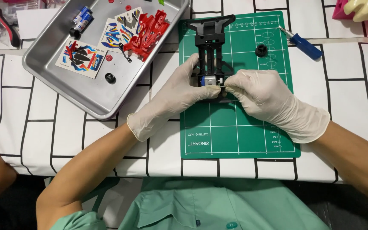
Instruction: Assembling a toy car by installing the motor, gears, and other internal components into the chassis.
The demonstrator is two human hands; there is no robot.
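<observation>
Head view: black toy-car chassis [210, 42] lies flat on green cutting mat [239, 127], front end pointing away from the person. Small silver-blue motor [210, 81] sits at its near end, between both gloved hands. Left hand [173, 100] w/ fingers pinched on motor's left side; right hand [269, 100] fingers pinched together at its right edge, touching. Looks early-to-mid build: red body shell [146, 35], sticker sheets, loose wheel [110, 78] are unmounted in metal tray [86, 96]; blue screwdriver [303, 44] lies untouched.
</observation>
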